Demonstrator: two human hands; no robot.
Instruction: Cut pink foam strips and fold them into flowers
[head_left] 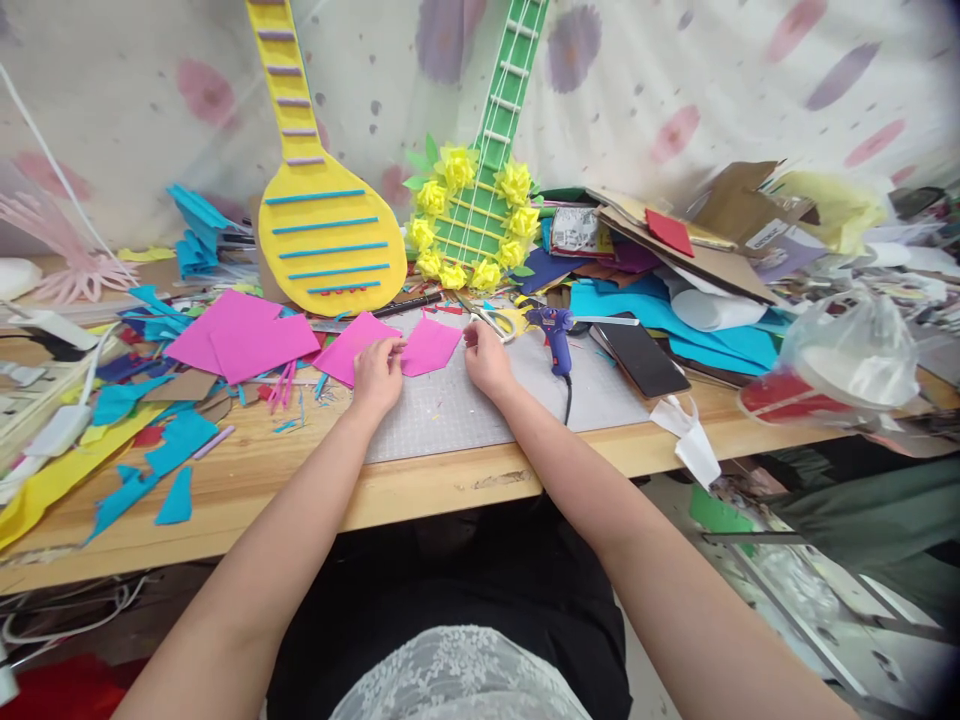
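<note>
My left hand [378, 376] rests on the grey cutting mat with its fingers bent together at the edge of a small pink foam or felt piece [432, 348]. A larger pink piece [355, 345] lies partly beneath that hand. My right hand [487, 359] is at the small piece's other side, a short gap away, its fingers curled in; whatever they may hold is hidden. Just behind it lie scissors [501, 322] with yellowish handles. A purple glue gun [555, 338] stands to the right of my right hand. More pink sheets [259, 338] lie to the left.
Behind the mat [450, 425] lean a yellow paper guitar [330, 240] and a green one [471, 235] ringed with yellow flowers. Blue scraps [180, 440] litter the left. At right are a black phone [643, 355], cardboard [694, 250] and a bagged red-and-white tub [817, 375].
</note>
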